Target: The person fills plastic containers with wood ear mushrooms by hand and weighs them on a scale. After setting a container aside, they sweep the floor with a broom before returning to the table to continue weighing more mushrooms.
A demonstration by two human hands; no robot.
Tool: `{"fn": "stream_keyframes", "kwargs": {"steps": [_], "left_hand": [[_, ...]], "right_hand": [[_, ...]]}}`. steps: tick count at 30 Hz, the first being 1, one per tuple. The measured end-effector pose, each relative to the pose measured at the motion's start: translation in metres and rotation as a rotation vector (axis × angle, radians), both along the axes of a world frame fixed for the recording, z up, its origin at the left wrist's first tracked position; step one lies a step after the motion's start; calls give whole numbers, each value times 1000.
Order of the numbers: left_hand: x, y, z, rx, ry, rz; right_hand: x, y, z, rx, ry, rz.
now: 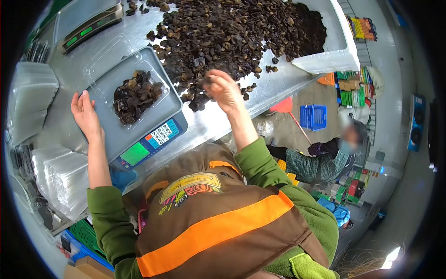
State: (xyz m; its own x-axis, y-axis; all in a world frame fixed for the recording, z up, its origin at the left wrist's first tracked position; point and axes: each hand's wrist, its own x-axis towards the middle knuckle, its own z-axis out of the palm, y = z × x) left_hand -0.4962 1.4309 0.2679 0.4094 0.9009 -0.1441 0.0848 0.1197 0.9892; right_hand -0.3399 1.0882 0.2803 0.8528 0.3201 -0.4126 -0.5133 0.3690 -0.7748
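Observation:
A clear plastic clamshell box lies with its lid folded back on the grey platform of a digital scale. Inside the box is a heap of dark wood ear mushrooms. My left hand is at the platform's left edge, fingers stretched and holding nothing. My right hand is closed, fingertips pinching a dark wood ear piece, over the near edge of a large mushroom pile. The scale's green display is lit, its digits too faint to read.
A white foam box lies tipped at the pile's right end. A second scale stands at the back left. Stacked clear plastic boxes line the left side. Beyond the metal table are a blue crate and another person.

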Motion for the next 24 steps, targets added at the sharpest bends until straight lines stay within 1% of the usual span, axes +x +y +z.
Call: {"fn": "stream_keyframes", "kwargs": {"steps": [3,7,9,10,12,13,15,16,18,19,21,22,23,24], "left_hand": [[16,7,-5,-21,33,-18],[31,16,-7,-27,90,-52],[37,19,-6,-104,112,-23],[39,21,-5,-102,102,-24],[38,22,1,-276,53,-22],[36,21,2,-280,47,-15],[30,15,11,-364,-114,-38],[24,12,17,-369,-118,-29],[3,2,28,-275,-202,-219],[-11,-9,26,-279,-206,-208],[-38,-33,20,245,67,-344],[-48,-47,22,242,67,-339],[-59,-62,24,459,172,-403],[-67,-72,22,674,279,-465]], "right_hand": [[-9,52,11,47,-46,210],[-19,115,28,2,-91,316],[-17,130,15,0,-102,321],[-14,133,9,-12,-87,305],[-12,135,13,-42,-79,331],[-12,135,14,-73,-57,356],[-8,131,17,-61,-78,355],[-4,124,19,-94,-118,276],[3,109,16,-138,-186,141],[6,98,12,-194,-178,126],[7,82,14,-336,-190,232],[6,73,3,-357,-207,318],[3,68,-1,-359,-204,323],[-1,62,-4,-401,-290,447]]}}
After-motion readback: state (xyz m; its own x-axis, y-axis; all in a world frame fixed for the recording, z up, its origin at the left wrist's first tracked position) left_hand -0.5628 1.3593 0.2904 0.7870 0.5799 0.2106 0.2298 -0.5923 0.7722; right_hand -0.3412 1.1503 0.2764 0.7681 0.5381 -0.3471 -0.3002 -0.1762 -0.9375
